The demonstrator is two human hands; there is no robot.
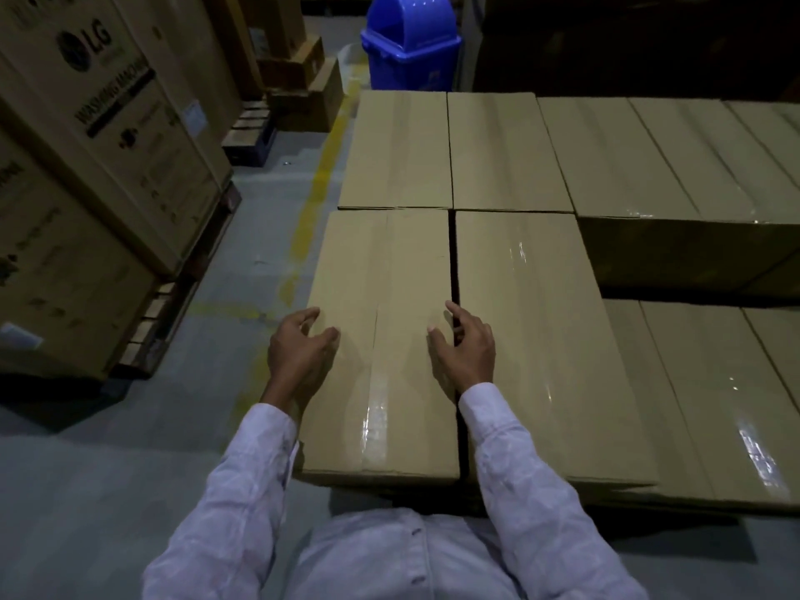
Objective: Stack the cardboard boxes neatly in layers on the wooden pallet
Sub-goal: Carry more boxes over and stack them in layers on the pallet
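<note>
My left hand [298, 355] and right hand [465, 350] curl over box [381, 275] edges; fingers [459, 313] between it and neighbour [532, 318] could be pinched if it shifts.

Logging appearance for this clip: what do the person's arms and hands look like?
Long pale lilac-white shirt: left sleeve, right sleeve, faintly checked, with cuffs at the wrists. Left hand and right hand are bare: no gloves, rings or watch visible.

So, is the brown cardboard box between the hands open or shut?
Shut: the brown cardboard box has flat flaps, clear tape along its centre seam.
</note>
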